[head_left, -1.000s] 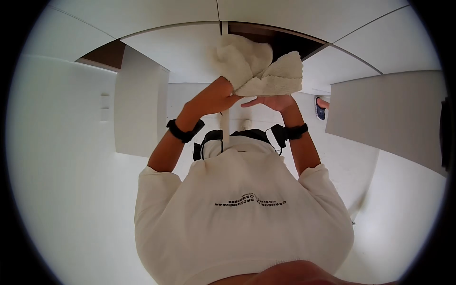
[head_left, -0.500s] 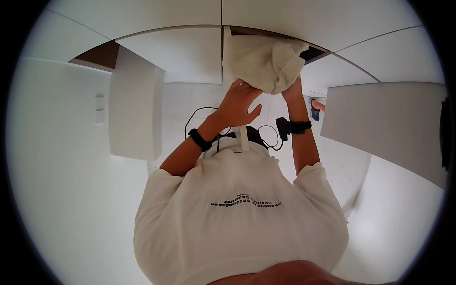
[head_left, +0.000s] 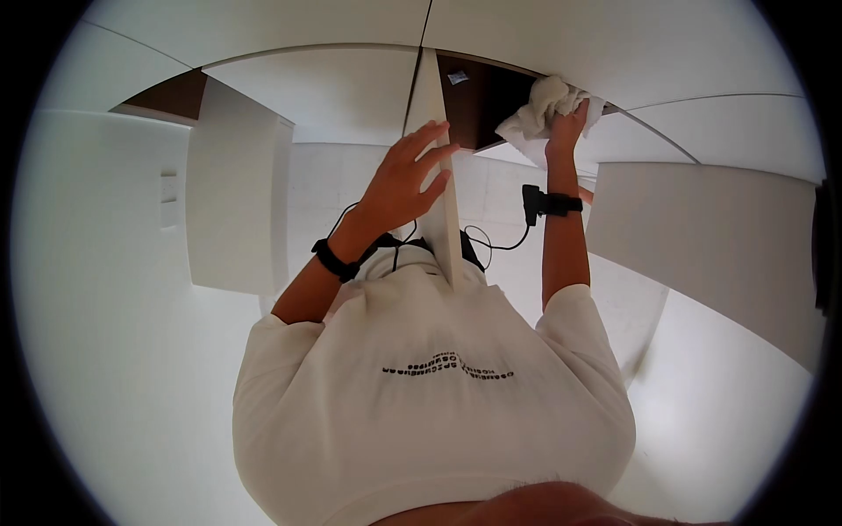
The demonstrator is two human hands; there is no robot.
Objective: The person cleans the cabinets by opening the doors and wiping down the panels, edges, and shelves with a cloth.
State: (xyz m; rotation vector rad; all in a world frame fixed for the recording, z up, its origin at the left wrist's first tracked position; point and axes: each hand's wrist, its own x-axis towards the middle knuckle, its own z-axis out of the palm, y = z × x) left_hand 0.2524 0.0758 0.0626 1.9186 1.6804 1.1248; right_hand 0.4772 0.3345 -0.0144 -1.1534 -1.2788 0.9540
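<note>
A white door (head_left: 431, 92) stands open edge-on in front of me, swung out from a cabinet with a dark brown inside (head_left: 478, 92). My left hand (head_left: 405, 180) is at this door, its fingers spread and the fingertips over the panel's edge. Whether they press on it I cannot tell. At the right side of the opening, my right hand (head_left: 567, 130) grips a crumpled off-white cloth (head_left: 531, 118), which looks like a towel. Part of the cloth hangs down below the opening. My right fingers are partly hidden in its folds.
A small pale packet (head_left: 458, 77) lies inside the cabinet. Grey-white drawer-like boxes jut out at left (head_left: 237, 184) and right (head_left: 702, 237). Black cables (head_left: 504, 246) run from my wrist straps. A bit of another person's skin shows by the right box.
The cloth has moved right, bunched up in my right hand, baring the cabinet's inside. My left hand has come away from the cloth to the door, which now shows more of its length.
</note>
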